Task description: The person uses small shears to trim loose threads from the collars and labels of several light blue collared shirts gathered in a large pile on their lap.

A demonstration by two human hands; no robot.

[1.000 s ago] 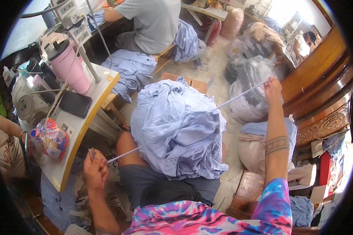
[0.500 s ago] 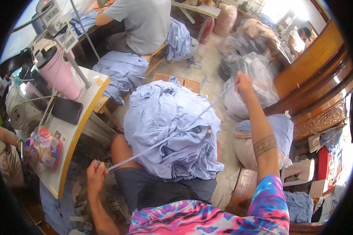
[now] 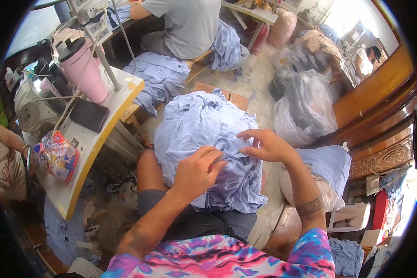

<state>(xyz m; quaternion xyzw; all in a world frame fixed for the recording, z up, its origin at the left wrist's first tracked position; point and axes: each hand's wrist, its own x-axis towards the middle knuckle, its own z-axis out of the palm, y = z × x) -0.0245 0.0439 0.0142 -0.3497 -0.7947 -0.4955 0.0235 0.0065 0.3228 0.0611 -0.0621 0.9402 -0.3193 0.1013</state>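
Note:
A big bundle of light blue cloth (image 3: 204,129) rests on my lap. Both hands meet on its top, close together. My left hand (image 3: 197,173) has its fingers curled and pinched on a thin white string (image 3: 224,160) that runs over the bundle. My right hand (image 3: 266,146) pinches the same string just to the right, thumb and fingers pressed against the cloth. Most of the string is hidden under my fingers and in the folds.
At my left a white table (image 3: 102,139) carries a pink tumbler (image 3: 81,69), a black phone (image 3: 89,115) and a bag of snack packets (image 3: 58,155). A person in a grey shirt (image 3: 190,23) sits ahead. Plastic sacks of cloth (image 3: 306,106) and wooden furniture (image 3: 380,116) stand right.
My hands were held wide apart, pulling the string taut across the bundle. They have come together on top of the bundle, and the string no longer stretches out to the sides.

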